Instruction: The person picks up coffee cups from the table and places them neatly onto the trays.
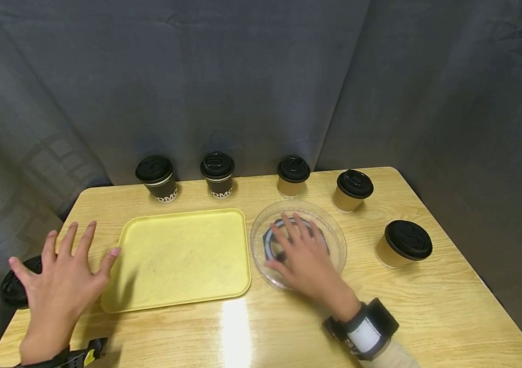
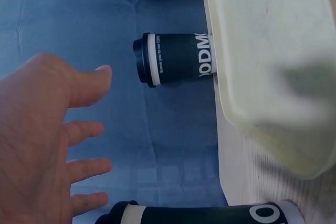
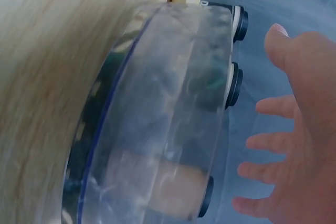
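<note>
Clock positions refer to the head view. Left hand [image 1: 61,281], at 8 o'clock: bare, fitted at the wrist with a black strap [image 1: 54,362]. A yellow marking [image 1: 89,357] sits toward the strap's 3 o'clock end, bordered at 1 o'clock by a dark, angular tip [image 1: 100,346]. Right hand [image 1: 307,260], at 5 o'clock: bare, fitted with a black wristband [image 1: 334,329]. The band carries a white rectangular panel [image 1: 364,336]; a boxy black housing [image 1: 382,316] adjoins the panel at 2 o'clock. Small bright details [image 1: 354,350] at the panel's 7 o'clock edge are blurred. Beyond the band, toward 4 o'clock, begins a cream sleeve [image 1: 394,356].
</note>
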A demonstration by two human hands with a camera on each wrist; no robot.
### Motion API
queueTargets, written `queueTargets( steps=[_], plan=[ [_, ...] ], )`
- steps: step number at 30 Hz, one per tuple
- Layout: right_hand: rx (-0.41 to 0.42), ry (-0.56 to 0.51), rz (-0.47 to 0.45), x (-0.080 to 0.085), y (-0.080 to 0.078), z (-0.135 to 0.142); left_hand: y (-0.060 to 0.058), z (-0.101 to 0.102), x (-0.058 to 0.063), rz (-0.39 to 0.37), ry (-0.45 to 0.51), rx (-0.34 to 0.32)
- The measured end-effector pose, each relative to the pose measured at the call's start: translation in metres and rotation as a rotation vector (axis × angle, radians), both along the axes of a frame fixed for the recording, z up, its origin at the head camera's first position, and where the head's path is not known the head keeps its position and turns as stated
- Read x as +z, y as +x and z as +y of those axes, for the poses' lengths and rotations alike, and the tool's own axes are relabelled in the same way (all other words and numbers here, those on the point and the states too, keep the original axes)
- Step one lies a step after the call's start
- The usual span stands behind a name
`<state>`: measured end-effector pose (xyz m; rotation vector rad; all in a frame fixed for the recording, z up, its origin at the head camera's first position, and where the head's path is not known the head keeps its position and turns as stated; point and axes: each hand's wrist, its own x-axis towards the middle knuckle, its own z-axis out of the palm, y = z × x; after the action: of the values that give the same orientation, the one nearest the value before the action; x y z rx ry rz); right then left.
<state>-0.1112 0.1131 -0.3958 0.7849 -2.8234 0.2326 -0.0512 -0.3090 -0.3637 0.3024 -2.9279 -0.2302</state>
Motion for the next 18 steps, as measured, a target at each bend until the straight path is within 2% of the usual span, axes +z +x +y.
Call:
queueTargets(
  steps=[10,18],
  plan=[
    [0.051,0.004,0.006,-0.001,0.005,-0.012,0.001,-0.006,0.001,0.001,-0.003,0.033],
    [0.107,0.017,-0.003,-0.003,0.009,-0.024,0.007,-0.012,0.002,-0.001,0.011,0.051]
  ],
)
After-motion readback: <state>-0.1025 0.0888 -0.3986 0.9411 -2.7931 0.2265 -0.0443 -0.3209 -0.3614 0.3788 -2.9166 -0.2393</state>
